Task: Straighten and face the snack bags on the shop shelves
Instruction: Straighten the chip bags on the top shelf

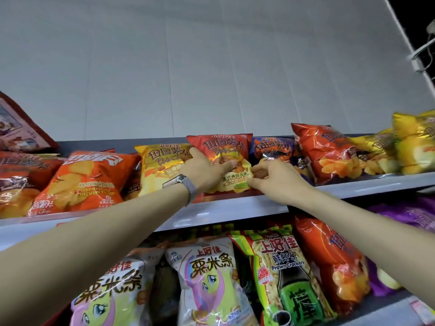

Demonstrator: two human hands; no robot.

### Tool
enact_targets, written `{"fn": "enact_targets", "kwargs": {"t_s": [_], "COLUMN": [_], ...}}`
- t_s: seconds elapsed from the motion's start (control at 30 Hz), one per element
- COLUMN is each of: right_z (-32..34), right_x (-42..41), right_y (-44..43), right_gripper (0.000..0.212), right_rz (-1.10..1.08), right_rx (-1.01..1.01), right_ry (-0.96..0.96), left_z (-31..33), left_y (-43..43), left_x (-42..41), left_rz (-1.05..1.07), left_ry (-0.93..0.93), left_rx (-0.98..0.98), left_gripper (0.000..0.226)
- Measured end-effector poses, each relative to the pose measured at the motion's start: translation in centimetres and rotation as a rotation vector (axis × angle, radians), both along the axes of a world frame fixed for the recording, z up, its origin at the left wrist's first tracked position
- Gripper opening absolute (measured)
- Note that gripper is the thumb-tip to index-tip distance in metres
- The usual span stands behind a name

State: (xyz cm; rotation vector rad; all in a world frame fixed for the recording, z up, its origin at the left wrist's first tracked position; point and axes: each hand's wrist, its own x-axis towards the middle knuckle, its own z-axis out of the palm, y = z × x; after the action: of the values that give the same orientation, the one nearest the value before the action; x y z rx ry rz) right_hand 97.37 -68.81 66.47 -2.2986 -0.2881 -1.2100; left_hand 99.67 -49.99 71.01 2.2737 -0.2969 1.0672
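Observation:
A red potato chip bag stands upright in the middle of the top shelf. My left hand, with a watch on its wrist, lies flat on the bag's left front, thumb across its face. My right hand pinches the bag's lower right edge. A yellow chip bag leans just left of it. A dark blue bag stands just right, partly hidden behind my right hand.
Orange bags lean at the left of the top shelf; an orange bag and yellow bags lie tilted at the right. The lower shelf holds white corn-stick bags, a green prawn cracker bag and an orange bag. A white wall rises behind.

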Motion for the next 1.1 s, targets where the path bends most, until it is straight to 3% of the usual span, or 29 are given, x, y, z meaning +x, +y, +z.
{"fn": "enact_targets", "kwargs": {"t_s": [0.3,0.4,0.47,0.6,0.77,1.1], "right_z": [-0.2,-0.3,-0.3,-0.3,-0.8,-2.4], "right_x": [-0.6,-1.4,-2.3,-4.1,-6.0,-7.3], "right_y": [0.1,-0.2,-0.5,-1.4,-3.4,-10.7], "right_gripper": [0.034,0.031,0.038,0.049,0.053,0.019], "right_rz": [0.031,0.024,-0.017,-0.158,-0.234,-0.412], "right_rx": [-0.041,-0.105,-0.18,-0.306,-0.328,-0.206], "right_ry": [0.031,0.062,0.095,0.159,0.216,0.2], "left_z": [-0.4,-0.1,-0.2,-1.0,-1.5,-3.9], "left_y": [1.3,1.9,2.3,2.5,2.0,-3.5], "left_x": [-2.6,-3.3,-4.3,-7.1,-7.5,-6.5], "left_rz": [-0.06,0.016,0.071,0.084,0.006,-0.082], "left_ry": [0.049,-0.011,-0.098,-0.226,-0.165,-0.077], "left_rx": [0.106,0.235,0.316,0.373,0.43,0.467], "left_gripper": [0.081,0.062,0.056,0.068,0.04,0.053]}}
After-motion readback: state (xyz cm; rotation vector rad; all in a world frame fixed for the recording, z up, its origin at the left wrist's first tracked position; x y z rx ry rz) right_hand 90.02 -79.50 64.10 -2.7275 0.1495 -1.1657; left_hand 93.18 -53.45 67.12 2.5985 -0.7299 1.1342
